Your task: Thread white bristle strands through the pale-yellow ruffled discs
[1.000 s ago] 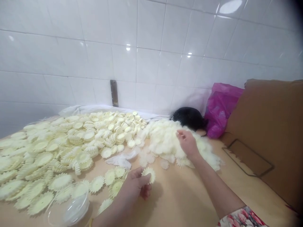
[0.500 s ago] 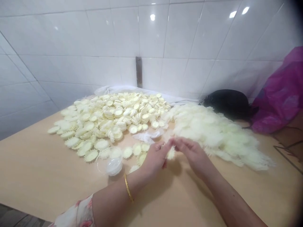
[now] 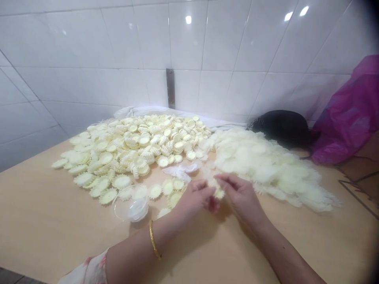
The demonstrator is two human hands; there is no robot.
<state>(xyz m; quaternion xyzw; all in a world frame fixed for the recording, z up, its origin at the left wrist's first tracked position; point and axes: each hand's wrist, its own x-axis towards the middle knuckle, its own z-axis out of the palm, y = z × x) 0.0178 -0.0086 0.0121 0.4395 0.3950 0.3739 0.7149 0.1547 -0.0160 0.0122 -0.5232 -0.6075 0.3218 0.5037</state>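
Note:
Between my hands is a small pale-yellow disc with a scalloped edge (image 3: 218, 192), partly hidden by fingers. My left hand (image 3: 197, 197), fingers curled, pinches its left side. The thumb and fingertips of my right hand (image 3: 239, 197) close on its right edge. A large heap of similar scalloped discs (image 3: 142, 140) lies beyond and to the left. To the right spreads a pile of thin, fluffy pale sheets (image 3: 260, 165). A few loose discs (image 3: 155, 191) lie just left of my left hand.
A small clear tub with white contents (image 3: 137, 210) stands near my left forearm. A crumpled white cloth or plastic piece (image 3: 182, 170) lies beyond my hands. At the back right are a black object (image 3: 281, 126) and a magenta plastic bag (image 3: 346, 118). A tiled wall (image 3: 118, 39) borders the table.
My hands have drawn slightly apart, and more of the disc between them shows. The whole view has shifted a little.

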